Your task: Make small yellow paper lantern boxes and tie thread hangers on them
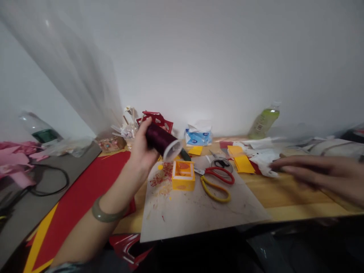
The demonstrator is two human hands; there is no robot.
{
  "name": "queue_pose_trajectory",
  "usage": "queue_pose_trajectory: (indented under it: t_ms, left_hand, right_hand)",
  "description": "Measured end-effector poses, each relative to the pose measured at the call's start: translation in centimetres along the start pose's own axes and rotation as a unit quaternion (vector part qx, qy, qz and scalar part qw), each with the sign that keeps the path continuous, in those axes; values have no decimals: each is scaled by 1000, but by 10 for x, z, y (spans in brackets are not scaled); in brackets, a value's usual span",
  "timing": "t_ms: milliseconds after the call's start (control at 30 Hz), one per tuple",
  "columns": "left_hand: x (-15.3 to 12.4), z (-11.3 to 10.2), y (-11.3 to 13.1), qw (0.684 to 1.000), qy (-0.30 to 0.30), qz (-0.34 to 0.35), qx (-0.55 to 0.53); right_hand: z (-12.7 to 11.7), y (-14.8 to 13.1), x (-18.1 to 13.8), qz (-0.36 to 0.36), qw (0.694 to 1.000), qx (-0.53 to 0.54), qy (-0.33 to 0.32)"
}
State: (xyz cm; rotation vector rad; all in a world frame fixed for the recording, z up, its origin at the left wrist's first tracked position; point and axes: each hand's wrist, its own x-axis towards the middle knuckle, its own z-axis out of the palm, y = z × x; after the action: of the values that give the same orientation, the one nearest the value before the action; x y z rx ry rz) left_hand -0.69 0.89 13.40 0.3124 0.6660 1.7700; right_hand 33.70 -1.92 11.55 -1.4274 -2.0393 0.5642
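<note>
My left hand (141, 148) is raised above the table and closed round a spool of dark purple thread (161, 139), its pale end tilted down to the right. My right hand (318, 175) is smeared by motion; its fingers stretch flat to the left, low over the wooden table (284, 197), tips close to white paper scraps (263, 157). Nothing shows in it. Below the spool sits a small yellow paper box (183, 175) on a grey cutting board (196, 212). Red and yellow scissors (216, 182) lie beside the box.
Smaller grey scissors (220, 162), yellow paper squares (243, 163), a tissue pack (198, 136) and a green drink bottle (264, 120) lie toward the wall. Red and yellow sheets (82, 197) cover the left. A black cable (54, 182) and pink paper (14, 159) sit far left.
</note>
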Motion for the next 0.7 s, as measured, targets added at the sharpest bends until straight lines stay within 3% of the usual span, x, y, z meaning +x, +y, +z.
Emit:
queue_pose_trajectory:
  t_ms: [67, 100, 200, 267, 333, 400, 500, 533, 633, 700]
  left_hand:
    - [-5, 5, -10, 999, -30, -17, -15]
    - [-8, 7, -13, 998, -48, -24, -26]
    - [-15, 12, -21, 993, -95, -21, -65]
    - [-18, 13, -22, 991, -110, -17, -72]
    - [-19, 11, -19, 992, -110, -39, -55]
    - [-19, 6, -15, 989, -125, -75, -21]
    - [-15, -1, -11, 977, -183, -102, 49]
    - [-13, -1, -11, 974, -196, -90, 69]
    - [1, 11, -18, 975, -192, -31, 106]
    - [16, 29, -28, 973, -198, 8, 116]
  right_hand:
    - [37, -28, 19, 50, 982, 129, -126]
    - [57, -43, 26, 76, 955, 216, -188]
    - [113, -77, 36, 27, 870, 420, -258]
    - [134, -86, 38, -18, 831, 457, -315]
    - [139, -82, 41, -46, 836, 431, -336]
    - [130, -73, 47, -42, 868, 386, -309]
    - [101, -62, 57, -10, 917, 354, -185]
    - [89, -62, 58, -11, 928, 352, -124]
    - [50, -68, 51, -12, 932, 358, -55]
    - [26, -71, 43, -2, 946, 317, 63]
